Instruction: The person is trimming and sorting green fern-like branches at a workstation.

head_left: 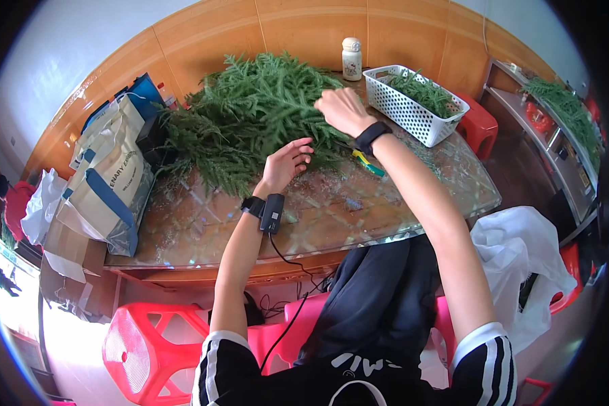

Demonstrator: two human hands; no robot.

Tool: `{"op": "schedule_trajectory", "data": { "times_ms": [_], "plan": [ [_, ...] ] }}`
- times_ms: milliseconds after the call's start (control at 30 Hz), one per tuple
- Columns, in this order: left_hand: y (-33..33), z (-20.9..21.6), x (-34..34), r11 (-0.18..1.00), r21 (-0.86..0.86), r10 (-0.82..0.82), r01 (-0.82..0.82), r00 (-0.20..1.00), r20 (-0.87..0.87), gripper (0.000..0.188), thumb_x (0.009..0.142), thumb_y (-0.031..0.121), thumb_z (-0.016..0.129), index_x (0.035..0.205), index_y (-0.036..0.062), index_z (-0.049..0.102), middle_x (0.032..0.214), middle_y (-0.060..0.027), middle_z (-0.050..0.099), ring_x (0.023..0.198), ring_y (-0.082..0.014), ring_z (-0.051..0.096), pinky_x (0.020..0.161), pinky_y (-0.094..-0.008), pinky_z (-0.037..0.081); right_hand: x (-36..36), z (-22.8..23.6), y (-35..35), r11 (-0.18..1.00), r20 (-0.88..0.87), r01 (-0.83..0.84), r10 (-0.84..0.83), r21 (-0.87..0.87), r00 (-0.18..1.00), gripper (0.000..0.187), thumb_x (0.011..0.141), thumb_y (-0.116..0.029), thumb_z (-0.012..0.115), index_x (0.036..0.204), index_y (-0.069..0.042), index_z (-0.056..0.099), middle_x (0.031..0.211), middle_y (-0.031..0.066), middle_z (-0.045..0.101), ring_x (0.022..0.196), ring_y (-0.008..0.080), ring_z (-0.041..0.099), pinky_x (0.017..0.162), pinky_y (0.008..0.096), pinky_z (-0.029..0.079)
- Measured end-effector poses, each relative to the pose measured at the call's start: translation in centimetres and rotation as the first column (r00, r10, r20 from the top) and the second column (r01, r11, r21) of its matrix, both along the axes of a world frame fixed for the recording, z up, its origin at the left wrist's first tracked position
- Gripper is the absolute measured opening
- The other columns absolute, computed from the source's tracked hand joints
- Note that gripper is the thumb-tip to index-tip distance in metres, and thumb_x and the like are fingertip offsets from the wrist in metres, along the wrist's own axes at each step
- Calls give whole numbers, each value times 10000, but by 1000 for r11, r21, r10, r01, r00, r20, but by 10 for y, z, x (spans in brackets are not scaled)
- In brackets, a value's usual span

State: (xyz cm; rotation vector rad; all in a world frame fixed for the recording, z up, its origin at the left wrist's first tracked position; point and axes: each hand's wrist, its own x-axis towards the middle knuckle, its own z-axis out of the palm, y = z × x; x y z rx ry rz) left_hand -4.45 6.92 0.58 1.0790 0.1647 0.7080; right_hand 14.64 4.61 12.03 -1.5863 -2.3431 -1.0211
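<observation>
Greenery (250,101) sprawls feathery and deep green, left hand (287,164) open beside it, right hand (345,111) pinching a sprig (292,108).

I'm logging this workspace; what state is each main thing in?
Left hand: open, fingers slightly bent.
Right hand: fingers curled closed; any held sprig unclear.
Feathery green branches: heaped together.
White perforated plastic basket: upright, holding green sprigs.
Yellow-and-green-handled tool: lying down, head partly hidden.
White cylindrical bottle: upright, capped.
Beige tote bag with blue handles: upright.
Translucent white plastic sheeting: crumpled.
</observation>
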Motion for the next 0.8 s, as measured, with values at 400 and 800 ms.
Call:
{"op": "schedule_trajectory", "data": {
  "times_ms": [400,800],
  "plan": [
    [-13,4,8,999,32,-30,32,998,-61,440,893,321,405,1211,21,462,992,-36,550,867,-136,503,752,-250,396,-22,36,-9,828,-478,-159,455,538,751,266,746,-58,551,971,-150,659,699,76,570,574,225,584,486,332,462],
    [-14,3,10,996,47,-75,78,995,-65,465,887,333,404,1214,7,452,996,-45,539,879,-138,499,774,-264,395,-21,-39,11,998,-158,-62,61,-6,986,189,720,-44,552,873,-100,648,735,91,599,586,230,610,475,304,466]
  ]
}}
